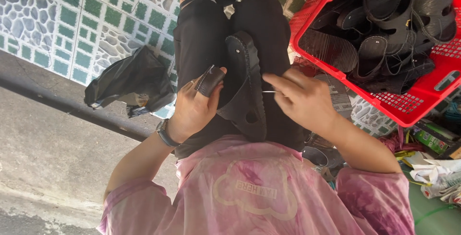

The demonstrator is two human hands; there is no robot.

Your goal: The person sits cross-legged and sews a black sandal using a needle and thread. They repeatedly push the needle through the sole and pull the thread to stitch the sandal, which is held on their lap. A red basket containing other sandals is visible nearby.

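We see the tiled floor [72, 19] at ten o'clock and a red crate [422, 98] full of black sandals [384, 28] at two o'clock. A black plastic bag [132, 79] lies at nine o'clock. In the centre, a black sandal sole [245, 86] rests on the person's lap. The left hand [192, 108] has its grip clamped on the sole's left edge. The right hand [300, 96] pinches a thin needle [269, 91] beside the sole's right edge.

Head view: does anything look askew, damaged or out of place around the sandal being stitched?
Nothing looks damaged. The black sandal sole rests on the lap between both hands; more black sandals sit jumbled in the red crate, and a crumpled black bag lies on the floor.
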